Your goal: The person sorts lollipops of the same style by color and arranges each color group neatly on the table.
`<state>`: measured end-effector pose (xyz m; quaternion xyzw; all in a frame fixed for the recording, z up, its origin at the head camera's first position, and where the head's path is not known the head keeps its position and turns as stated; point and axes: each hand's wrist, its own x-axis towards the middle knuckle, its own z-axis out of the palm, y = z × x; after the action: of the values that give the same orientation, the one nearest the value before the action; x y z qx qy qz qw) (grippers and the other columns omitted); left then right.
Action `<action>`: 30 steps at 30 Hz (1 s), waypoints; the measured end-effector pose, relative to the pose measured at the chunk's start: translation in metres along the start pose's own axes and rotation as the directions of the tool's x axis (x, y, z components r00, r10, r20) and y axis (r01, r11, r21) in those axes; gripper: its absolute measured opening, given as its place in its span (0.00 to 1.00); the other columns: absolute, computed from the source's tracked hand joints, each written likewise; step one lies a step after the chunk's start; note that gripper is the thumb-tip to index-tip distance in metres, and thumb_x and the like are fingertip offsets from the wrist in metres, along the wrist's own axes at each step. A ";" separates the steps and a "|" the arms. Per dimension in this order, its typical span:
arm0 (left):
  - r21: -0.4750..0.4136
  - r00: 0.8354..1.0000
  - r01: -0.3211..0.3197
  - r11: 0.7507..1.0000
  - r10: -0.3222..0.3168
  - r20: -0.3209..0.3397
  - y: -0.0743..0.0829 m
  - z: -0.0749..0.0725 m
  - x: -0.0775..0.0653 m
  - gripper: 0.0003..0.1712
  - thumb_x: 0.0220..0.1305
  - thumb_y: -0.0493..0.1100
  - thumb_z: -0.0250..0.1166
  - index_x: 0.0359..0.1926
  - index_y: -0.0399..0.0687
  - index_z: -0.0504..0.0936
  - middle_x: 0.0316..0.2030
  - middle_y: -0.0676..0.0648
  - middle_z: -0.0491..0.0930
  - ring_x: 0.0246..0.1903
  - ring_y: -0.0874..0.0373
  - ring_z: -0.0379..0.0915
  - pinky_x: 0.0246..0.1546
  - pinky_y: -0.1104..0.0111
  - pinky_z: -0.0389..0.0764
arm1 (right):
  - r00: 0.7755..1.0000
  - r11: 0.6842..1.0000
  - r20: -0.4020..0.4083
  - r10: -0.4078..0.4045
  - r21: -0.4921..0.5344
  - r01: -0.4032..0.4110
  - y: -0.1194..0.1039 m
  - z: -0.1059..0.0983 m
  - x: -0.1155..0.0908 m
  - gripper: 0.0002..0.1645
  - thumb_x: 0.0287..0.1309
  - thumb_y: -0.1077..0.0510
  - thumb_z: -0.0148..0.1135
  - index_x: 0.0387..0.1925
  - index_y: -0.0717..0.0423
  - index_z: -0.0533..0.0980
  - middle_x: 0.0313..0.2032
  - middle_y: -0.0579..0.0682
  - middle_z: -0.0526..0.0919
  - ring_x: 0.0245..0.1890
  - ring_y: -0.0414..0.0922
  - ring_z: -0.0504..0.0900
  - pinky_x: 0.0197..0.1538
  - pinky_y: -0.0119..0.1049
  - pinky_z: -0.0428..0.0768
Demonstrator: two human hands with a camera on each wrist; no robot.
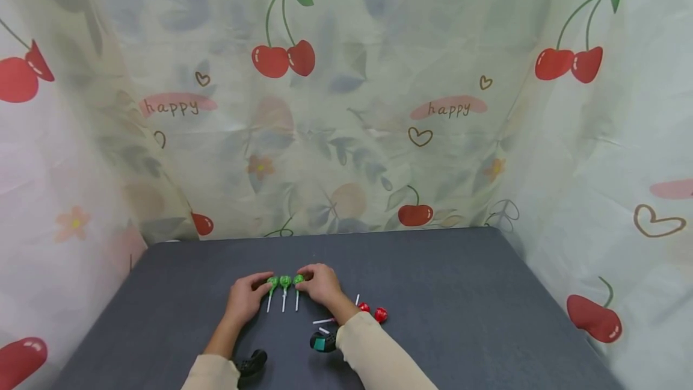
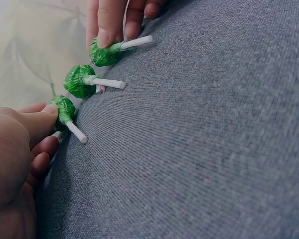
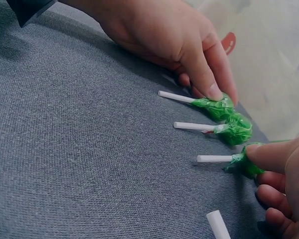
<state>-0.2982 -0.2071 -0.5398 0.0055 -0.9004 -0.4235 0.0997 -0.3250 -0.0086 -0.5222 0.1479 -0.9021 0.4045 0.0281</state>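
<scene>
Three green-wrapped lollipops lie side by side on the dark cloth, white sticks toward the person. My left hand [image 1: 242, 301] pinches the head of the left lollipop [image 2: 65, 107] between thumb and fingers. At the other end of the row, my right hand [image 1: 323, 286] pinches the right lollipop [image 1: 298, 280] by its head, which the thumb partly covers in the right wrist view. Between the hands lies the middle lollipop [image 3: 237, 130], touched by neither; its head sits close against the left one in the right wrist view.
Red lollipops [image 1: 381, 315] lie to the right, partly hidden behind the right forearm, with a white stick [image 1: 323, 321] poking out left of it. Black wrist devices [image 1: 253, 363] sit at both wrists. Printed curtains [image 1: 346, 107] enclose the dark table [image 1: 444, 294] at the back and sides.
</scene>
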 end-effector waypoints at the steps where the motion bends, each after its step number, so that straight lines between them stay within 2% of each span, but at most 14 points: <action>1: 0.001 1.000 -0.006 1.000 0.006 -0.002 0.000 0.000 0.000 0.17 0.64 0.38 0.66 0.54 0.42 0.83 0.50 0.39 0.81 0.54 0.42 0.74 0.54 0.48 0.72 | 1.000 1.000 0.001 0.000 0.002 0.000 0.000 0.000 0.000 0.15 0.49 0.58 0.75 0.42 0.54 0.86 0.30 0.42 0.84 0.32 0.39 0.80 0.39 0.33 0.76; 11: 0.010 0.999 -0.036 0.999 0.036 -0.005 0.000 -0.001 -0.001 0.16 0.64 0.38 0.66 0.53 0.42 0.84 0.50 0.39 0.82 0.54 0.41 0.74 0.54 0.48 0.72 | 1.000 0.999 -0.003 0.017 0.037 -0.017 -0.001 0.000 -0.001 0.14 0.48 0.59 0.75 0.40 0.54 0.86 0.26 0.41 0.81 0.28 0.37 0.76 0.34 0.32 0.74; 21: 0.010 1.000 -0.008 1.000 0.008 -0.005 0.001 -0.001 -0.001 0.16 0.65 0.38 0.65 0.53 0.42 0.84 0.50 0.39 0.82 0.54 0.42 0.75 0.54 0.48 0.72 | 0.999 0.998 -0.031 0.038 0.046 -0.037 -0.001 0.002 -0.002 0.10 0.49 0.59 0.75 0.36 0.53 0.86 0.26 0.41 0.80 0.27 0.37 0.75 0.33 0.32 0.74; 30: 0.009 1.000 -0.011 1.000 0.011 -0.008 0.001 -0.001 -0.001 0.16 0.64 0.38 0.65 0.53 0.42 0.84 0.50 0.39 0.82 0.53 0.41 0.74 0.54 0.48 0.72 | 0.998 0.998 -0.059 0.031 0.053 -0.028 0.001 0.005 -0.002 0.10 0.49 0.56 0.75 0.34 0.53 0.85 0.24 0.39 0.78 0.25 0.36 0.73 0.32 0.31 0.73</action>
<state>-0.2971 -0.2070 -0.5388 0.0026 -0.9020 -0.4187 0.1055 -0.3233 -0.0107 -0.5265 0.1231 -0.8920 0.4326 0.0451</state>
